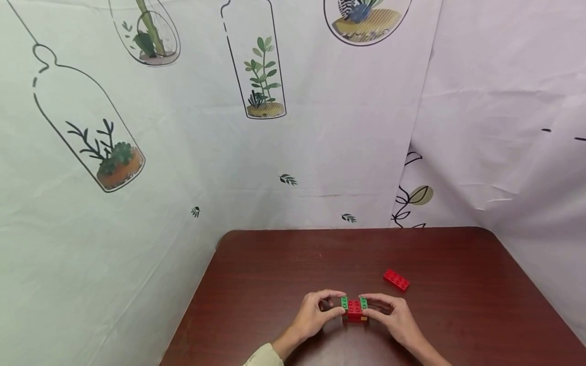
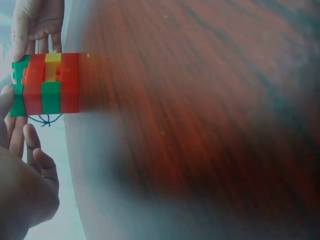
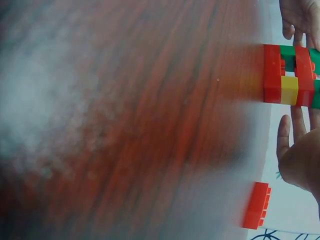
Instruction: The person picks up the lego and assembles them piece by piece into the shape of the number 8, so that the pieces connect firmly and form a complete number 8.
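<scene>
On the table stands a small stack of toy building bricks. Its bottom red brick [image 2: 70, 82] bears a green brick [image 2: 50, 98] at the left end and a yellow brick [image 3: 289, 90] at the right, with a gap between. Over these lies an upper red brick [image 1: 354, 307]. Two small green bricks sit on top, a left one [image 1: 344, 302] and a right one [image 1: 363, 303]. My left hand [image 1: 313, 313] pinches the left top brick between thumb and fingertips. The right hand [image 1: 396, 318] pinches the right one likewise. Whether both are fully pressed down, I cannot tell.
A loose red brick [image 1: 396, 280] lies studs up on the dark brown table [image 1: 284, 264], behind and right of the stack. Pale cloth [image 1: 320, 152] printed with plants in jars hangs behind and beside the table.
</scene>
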